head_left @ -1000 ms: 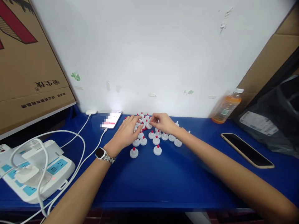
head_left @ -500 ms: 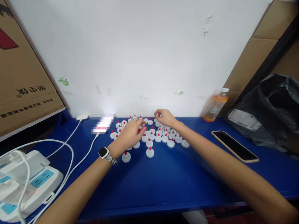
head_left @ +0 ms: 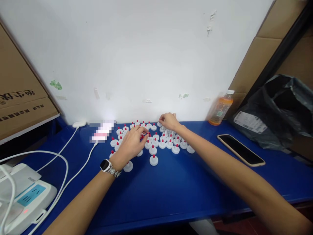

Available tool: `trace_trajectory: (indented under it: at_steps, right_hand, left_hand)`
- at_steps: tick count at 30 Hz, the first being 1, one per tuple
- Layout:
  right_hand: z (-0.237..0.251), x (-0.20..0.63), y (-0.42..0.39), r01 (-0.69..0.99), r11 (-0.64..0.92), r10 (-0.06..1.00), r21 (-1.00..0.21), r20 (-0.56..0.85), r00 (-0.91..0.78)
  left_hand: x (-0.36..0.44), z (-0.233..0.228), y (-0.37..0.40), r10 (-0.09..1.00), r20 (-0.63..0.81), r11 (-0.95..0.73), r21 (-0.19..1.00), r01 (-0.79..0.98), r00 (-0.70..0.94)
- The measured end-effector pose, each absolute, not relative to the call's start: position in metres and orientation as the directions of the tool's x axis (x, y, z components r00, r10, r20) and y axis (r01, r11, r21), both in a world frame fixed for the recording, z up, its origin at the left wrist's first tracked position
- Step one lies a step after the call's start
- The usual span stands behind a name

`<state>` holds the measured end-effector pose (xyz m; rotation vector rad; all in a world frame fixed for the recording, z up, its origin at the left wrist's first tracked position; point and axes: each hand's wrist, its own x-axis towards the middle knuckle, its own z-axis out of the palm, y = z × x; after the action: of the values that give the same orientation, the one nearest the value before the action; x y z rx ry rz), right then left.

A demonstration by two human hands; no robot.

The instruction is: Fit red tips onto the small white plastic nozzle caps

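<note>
Many white round nozzle caps (head_left: pixel 153 160) stand upright in a cluster on the blue table, most with small red tips (head_left: pixel 153 146). My left hand (head_left: pixel 133 141), with a watch on its wrist, is over the left part of the cluster. Its thumb and forefinger close on a small red tip (head_left: pixel 149 134), with more red pieces partly hidden under the hand. At the back of the cluster, my right hand (head_left: pixel 169 121) pinches a white cap (head_left: pixel 159 124) that shows no red tip. Other caps beneath the right hand and forearm also lack red tips.
A phone (head_left: pixel 241 150) and an orange drink bottle (head_left: pixel 221 109) are on the right, beside a dark plastic bag (head_left: pixel 276 111). At left are a power strip (head_left: pixel 36 199), white cables (head_left: pixel 66 182) and a blurred-out device (head_left: pixel 102 130). A white wall (head_left: pixel 146 58) rises behind the table.
My right hand has come down onto a white cap at the back. My left fingers have drawn together on a red tip. The whole view has shifted slightly.
</note>
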<state>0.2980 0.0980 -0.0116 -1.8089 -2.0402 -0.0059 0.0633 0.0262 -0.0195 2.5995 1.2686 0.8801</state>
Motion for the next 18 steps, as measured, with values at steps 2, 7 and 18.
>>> trace_trajectory:
  at_steps: [2,7,18]
  right_hand:
    - [-0.007,0.291,0.085,0.888,0.225,0.921,-0.4,0.384,-0.061]
    - [0.001,0.256,0.04,0.465,0.464,0.88,-0.754,0.451,-0.146]
    - [-0.008,0.253,0.075,0.875,0.412,0.903,-0.256,0.241,-0.355]
  left_hand:
    - [0.064,-0.019,0.024,0.746,0.474,-0.645,0.342,0.683,0.467]
    - [0.065,-0.018,0.019,0.707,0.564,-0.666,0.331,0.669,0.425]
    - [0.037,-0.024,0.022,0.771,0.424,-0.624,0.357,0.695,0.475]
